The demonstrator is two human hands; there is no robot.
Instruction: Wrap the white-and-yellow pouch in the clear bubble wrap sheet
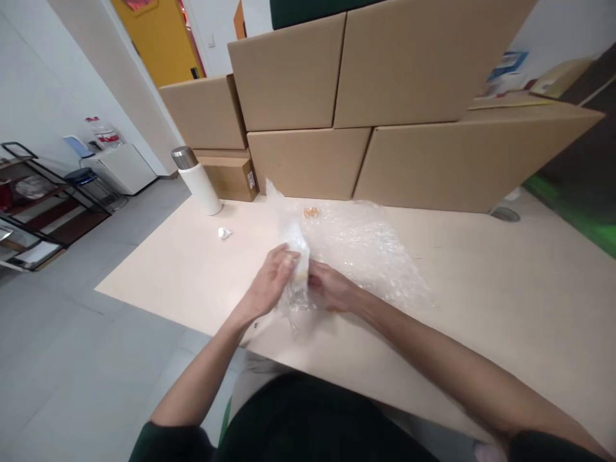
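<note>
A sheet of clear bubble wrap (380, 250) spreads over the pale table, and its left end rises up between my hands. My left hand (273, 279) is closed on the bubble wrap from the left, thumb on top. From the other side my right hand (332, 287) presses against the same bundle, its fingers bent and partly hidden behind the plastic. Something whitish with a faint yellow patch shows inside the wrap; what it is I cannot make out. A small orange item (311, 212) lies at the far edge of the wrap.
Stacked cardboard boxes (308, 163) wall off the back of the table (481, 276). A white bottle with a metal cap (199, 186) stands at the back left, near a crumpled white scrap (224, 233). A grey roll (505, 213) sits at the right, by the boxes.
</note>
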